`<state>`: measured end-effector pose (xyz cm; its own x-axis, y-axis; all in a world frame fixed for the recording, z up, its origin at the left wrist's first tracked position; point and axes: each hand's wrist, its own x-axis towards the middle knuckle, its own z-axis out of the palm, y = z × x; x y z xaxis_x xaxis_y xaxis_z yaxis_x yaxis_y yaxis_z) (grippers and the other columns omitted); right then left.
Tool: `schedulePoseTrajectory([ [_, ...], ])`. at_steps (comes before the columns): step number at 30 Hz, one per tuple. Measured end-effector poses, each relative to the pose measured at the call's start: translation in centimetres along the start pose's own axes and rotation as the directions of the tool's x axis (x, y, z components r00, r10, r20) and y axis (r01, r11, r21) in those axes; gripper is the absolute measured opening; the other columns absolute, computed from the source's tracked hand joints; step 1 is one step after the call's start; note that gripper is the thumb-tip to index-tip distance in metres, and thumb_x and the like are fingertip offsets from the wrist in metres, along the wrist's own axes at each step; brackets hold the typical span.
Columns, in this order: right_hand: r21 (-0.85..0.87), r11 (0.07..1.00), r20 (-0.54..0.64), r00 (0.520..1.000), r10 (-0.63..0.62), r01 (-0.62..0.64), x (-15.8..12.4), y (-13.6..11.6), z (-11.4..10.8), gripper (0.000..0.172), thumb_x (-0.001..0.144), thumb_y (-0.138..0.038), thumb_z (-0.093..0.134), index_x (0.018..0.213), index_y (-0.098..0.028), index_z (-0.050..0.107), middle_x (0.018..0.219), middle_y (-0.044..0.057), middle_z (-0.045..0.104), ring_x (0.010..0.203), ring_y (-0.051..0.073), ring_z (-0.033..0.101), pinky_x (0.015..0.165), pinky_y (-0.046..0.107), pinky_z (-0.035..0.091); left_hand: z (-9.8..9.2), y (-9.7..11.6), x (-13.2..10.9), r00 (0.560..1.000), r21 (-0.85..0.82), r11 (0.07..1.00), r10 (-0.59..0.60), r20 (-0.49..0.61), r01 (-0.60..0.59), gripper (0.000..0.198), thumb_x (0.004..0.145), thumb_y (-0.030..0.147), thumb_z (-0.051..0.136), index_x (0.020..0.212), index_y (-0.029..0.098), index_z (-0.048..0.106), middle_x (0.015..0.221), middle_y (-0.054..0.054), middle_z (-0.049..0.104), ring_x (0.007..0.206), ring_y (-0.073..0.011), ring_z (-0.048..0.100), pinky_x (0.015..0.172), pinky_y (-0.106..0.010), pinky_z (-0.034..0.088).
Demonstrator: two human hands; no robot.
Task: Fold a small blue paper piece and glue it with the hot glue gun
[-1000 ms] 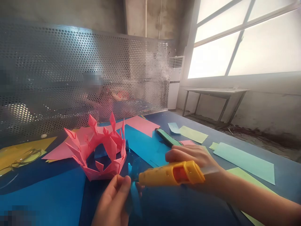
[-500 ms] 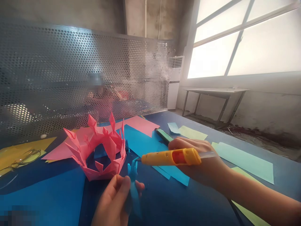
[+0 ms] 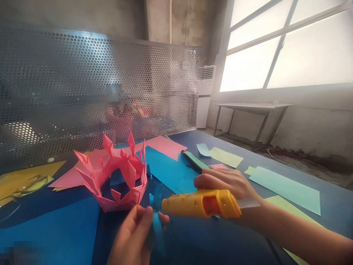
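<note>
My right hand (image 3: 228, 186) is wrapped round a yellow-orange glue gun (image 3: 200, 203), its nozzle pointing left at a small folded blue paper piece (image 3: 157, 213). My left hand (image 3: 132, 235) pinches that blue piece from below, thumb and fingers closed on it. Just behind the piece stands a pink folded-paper crown (image 3: 116, 176) with pointed tips, on the blue table (image 3: 193, 243).
Sheets of blue (image 3: 171, 169), pink (image 3: 165, 145), yellow (image 3: 16, 180) and pale green paper (image 3: 286, 187) lie about the table. A green-handled tool (image 3: 196, 161) lies behind my right hand. Scissors (image 3: 27, 186) rest at far left. A perforated metal screen (image 3: 82, 84) stands behind, with another person beyond it.
My right hand lifted the glue gun off the blue piece, then lowered it again so the nozzle sits by the piece. The left hand has stayed put.
</note>
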<state>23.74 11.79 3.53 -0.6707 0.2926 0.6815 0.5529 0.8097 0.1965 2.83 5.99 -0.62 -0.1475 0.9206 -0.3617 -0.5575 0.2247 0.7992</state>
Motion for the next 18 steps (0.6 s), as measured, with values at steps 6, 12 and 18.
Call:
schedulePoseTrajectory([
  [6,-0.058,0.993,-0.027,0.994,0.102,-0.104,0.07,0.14,-0.1,0.009,0.084,-0.021,0.053,0.078,-0.022,0.046,0.057,-0.006,0.053,0.042,0.009,0.042,0.042,0.02,0.03,0.0,0.12,0.06,1.0,0.015,0.999,-0.029,-0.007,0.029,0.017,0.076,0.017,0.073,0.067,0.015,0.058,0.062,-0.005,0.07,0.061,-0.0151,0.068,0.061,-0.022,0.052],
  [12,-0.07,0.986,0.014,0.988,0.152,-0.15,0.03,0.25,-0.12,0.007,0.08,-0.02,0.05,0.074,-0.022,0.048,0.056,-0.006,0.055,0.041,0.009,0.043,0.041,0.019,0.027,0.1,0.18,-0.11,0.998,0.01,0.999,-0.045,-0.032,0.046,0.017,0.077,0.012,0.071,0.068,0.016,0.057,0.063,-0.004,0.07,0.06,-0.0148,0.068,0.062,-0.022,0.053],
  [18,-0.142,0.95,0.105,0.95,0.294,-0.279,-0.07,0.8,-0.19,0.006,0.08,-0.02,0.052,0.074,-0.021,0.052,0.059,-0.005,0.058,0.043,0.009,0.046,0.042,0.02,0.029,0.37,0.17,-0.08,0.998,0.002,0.999,-0.043,-0.051,0.043,0.016,0.081,0.008,0.065,0.069,0.016,0.056,0.06,-0.004,0.07,0.057,-0.0125,0.066,0.057,-0.018,0.051],
])
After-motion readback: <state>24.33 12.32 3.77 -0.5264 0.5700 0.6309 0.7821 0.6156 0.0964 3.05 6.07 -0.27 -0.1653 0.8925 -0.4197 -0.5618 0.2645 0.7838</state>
